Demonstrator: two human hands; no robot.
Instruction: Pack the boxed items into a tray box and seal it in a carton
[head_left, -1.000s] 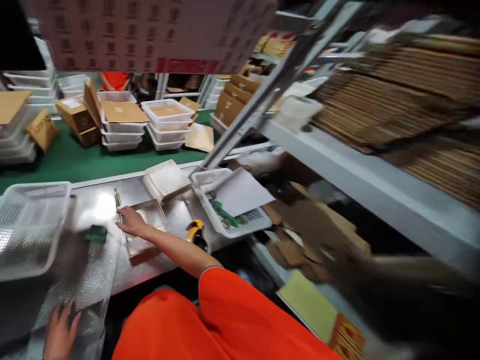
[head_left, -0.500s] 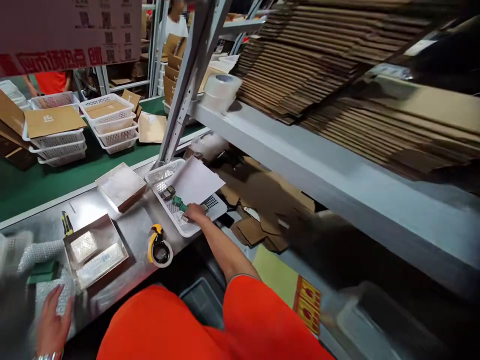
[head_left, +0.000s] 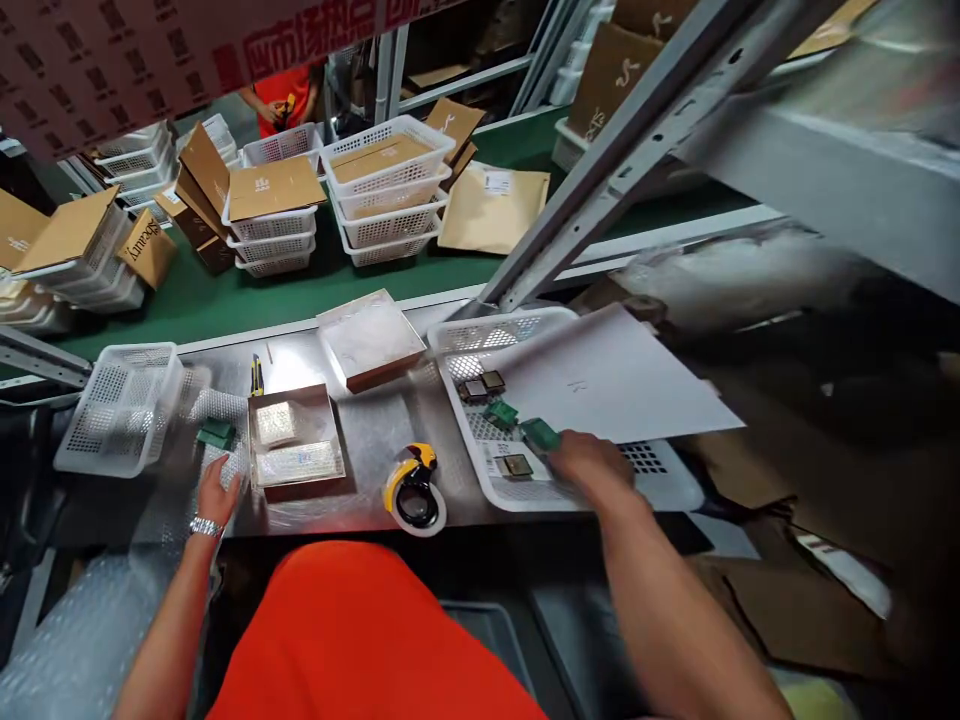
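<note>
My right hand point(head_left: 596, 465) reaches into a white mesh basket point(head_left: 491, 490), its fingers closed on a small green box point(head_left: 540, 435). Beside that lies another green box point(head_left: 500, 413), with several small square compacts point(head_left: 491, 380) around it and a white paper sheet point(head_left: 615, 380) across the basket. On the left, my left hand point(head_left: 217, 492) rests with thumb and fingers apart on a strip of bubble wrap point(head_left: 217, 402), just below a green box point(head_left: 216, 432) lying on it. An open carton point(head_left: 341, 475) next to this hand contains two bubble-wrapped items.
A yellow tape dispenser point(head_left: 416, 490), a utility knife point(head_left: 257, 375) and a shallow box point(head_left: 371, 340) lie on the metal bench. Left stands a white basket point(head_left: 120, 410). Stacked baskets point(head_left: 390, 215) sit on the green conveyor behind. A slanted metal post point(head_left: 600, 190) rises at right. Another person stands beyond.
The view has swung left and nearer the bench. My right hand now lifts a green box beside the paper in the basket. My left hand stays by the bubble wrap.
</note>
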